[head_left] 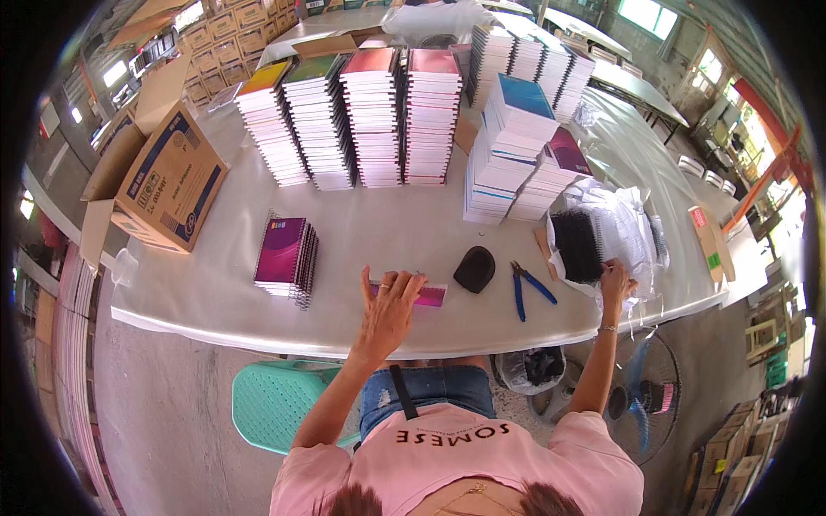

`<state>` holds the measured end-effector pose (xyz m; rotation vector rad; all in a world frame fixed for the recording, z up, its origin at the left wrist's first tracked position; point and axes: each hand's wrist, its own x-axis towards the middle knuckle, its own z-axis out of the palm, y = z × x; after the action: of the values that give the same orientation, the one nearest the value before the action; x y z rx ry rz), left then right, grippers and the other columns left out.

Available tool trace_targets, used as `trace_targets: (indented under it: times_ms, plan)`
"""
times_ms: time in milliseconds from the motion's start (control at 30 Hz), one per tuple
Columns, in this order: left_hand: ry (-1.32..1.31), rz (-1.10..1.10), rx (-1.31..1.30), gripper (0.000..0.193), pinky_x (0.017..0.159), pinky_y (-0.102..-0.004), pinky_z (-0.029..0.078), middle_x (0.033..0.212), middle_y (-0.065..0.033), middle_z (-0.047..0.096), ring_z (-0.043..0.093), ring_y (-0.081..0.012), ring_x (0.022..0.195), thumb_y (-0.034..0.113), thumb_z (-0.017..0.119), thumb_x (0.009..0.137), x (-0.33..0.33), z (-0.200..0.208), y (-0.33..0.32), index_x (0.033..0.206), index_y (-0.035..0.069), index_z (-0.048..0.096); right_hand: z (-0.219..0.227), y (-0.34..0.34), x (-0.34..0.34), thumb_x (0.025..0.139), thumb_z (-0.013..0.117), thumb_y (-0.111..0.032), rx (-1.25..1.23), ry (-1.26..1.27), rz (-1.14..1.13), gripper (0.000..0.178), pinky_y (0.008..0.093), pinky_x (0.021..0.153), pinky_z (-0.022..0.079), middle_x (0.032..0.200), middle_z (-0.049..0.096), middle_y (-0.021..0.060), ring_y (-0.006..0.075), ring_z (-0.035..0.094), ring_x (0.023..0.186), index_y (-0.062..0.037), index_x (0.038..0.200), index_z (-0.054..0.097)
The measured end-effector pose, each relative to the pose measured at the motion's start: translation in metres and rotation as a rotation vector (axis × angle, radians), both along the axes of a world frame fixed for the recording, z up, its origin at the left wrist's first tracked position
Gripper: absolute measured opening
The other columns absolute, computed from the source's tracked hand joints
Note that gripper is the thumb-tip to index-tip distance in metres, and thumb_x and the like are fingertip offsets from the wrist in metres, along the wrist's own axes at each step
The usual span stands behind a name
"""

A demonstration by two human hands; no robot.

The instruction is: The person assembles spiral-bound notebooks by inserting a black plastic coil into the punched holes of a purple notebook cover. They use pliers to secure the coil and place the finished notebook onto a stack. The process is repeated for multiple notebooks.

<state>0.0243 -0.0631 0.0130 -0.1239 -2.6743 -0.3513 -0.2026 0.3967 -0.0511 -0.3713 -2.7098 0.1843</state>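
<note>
On the table near its front edge, my left hand (392,308) has its fingers bent over a purple-covered notebook (430,296), gripping it and hiding most of it. At the right, my right hand (616,281) is closed at the edge of a bundle of black spiral binding coils (576,247), which rests in crumpled white plastic wrapping (618,215). What its fingertips pinch is hidden. Between my hands lie a black rounded object (474,269) and cutting pliers (533,289) with blue handles, jaws pointing away from me. Left of my left hand stands a short stack of spiral-bound purple notebooks (286,249).
Tall notebook stacks (372,120) with yellow, green and red covers line the back. Blue-topped book piles (509,155) stand right of centre. An opened cardboard box (172,181) sits at the left. A green stool (280,400) and a fan (644,400) are below the table's edge.
</note>
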Motion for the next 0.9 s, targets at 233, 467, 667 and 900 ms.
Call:
trace_targets:
  times_ms: [233,467,667,900]
  plan:
    - [0.118,0.203,0.134,0.037,0.109,-0.0723,0.01,0.129,-0.0086,0.041,0.036,-0.0348,0.13,0.04,0.073,0.084,0.009,-0.01,0.026,0.11,0.017,0.06,0.001,0.01,-0.004,0.09,0.064,-0.029,-0.014,-0.073,0.023,0.016,0.0565,0.092,0.029,0.101,0.073,0.0086,0.0314,0.067,0.098,-0.0172,0.098,0.071]
    - [0.202,0.277,0.311,0.046,0.106,-0.0701,0.016,0.132,-0.009,0.038,0.032,-0.0368,0.133,0.048,0.083,0.071,0.0,-0.019,0.037,0.095,0.015,0.062,0.0,0.012,-0.014,0.089,0.062,-0.029,-0.059,-0.128,0.08,0.015,0.0626,0.092,0.025,0.104,0.071,0.0066,0.0308,0.064,0.105,-0.0191,0.096,0.071]
    - [0.223,0.297,0.302,0.047,0.106,-0.0693,0.018,0.13,-0.0082,0.04,0.032,-0.0347,0.133,0.044,0.085,0.069,-0.011,-0.022,0.045,0.094,0.012,0.061,-0.024,0.058,-0.034,0.092,0.058,-0.03,-0.1,-0.135,0.16,0.019,0.0664,0.093,0.025,0.108,0.07,0.01,0.0351,0.061,0.109,-0.0161,0.1,0.068]
    - [0.207,0.306,0.276,0.044,0.105,-0.0689,0.018,0.119,-0.0066,0.049,0.04,-0.0329,0.125,0.042,0.082,0.07,-0.011,-0.022,0.043,0.095,0.013,0.061,-0.014,0.026,-0.025,0.097,0.049,-0.023,-0.13,-0.042,0.044,0.023,0.065,0.092,0.031,0.104,0.068,0.0214,0.0432,0.061,0.105,-0.0053,0.108,0.056]
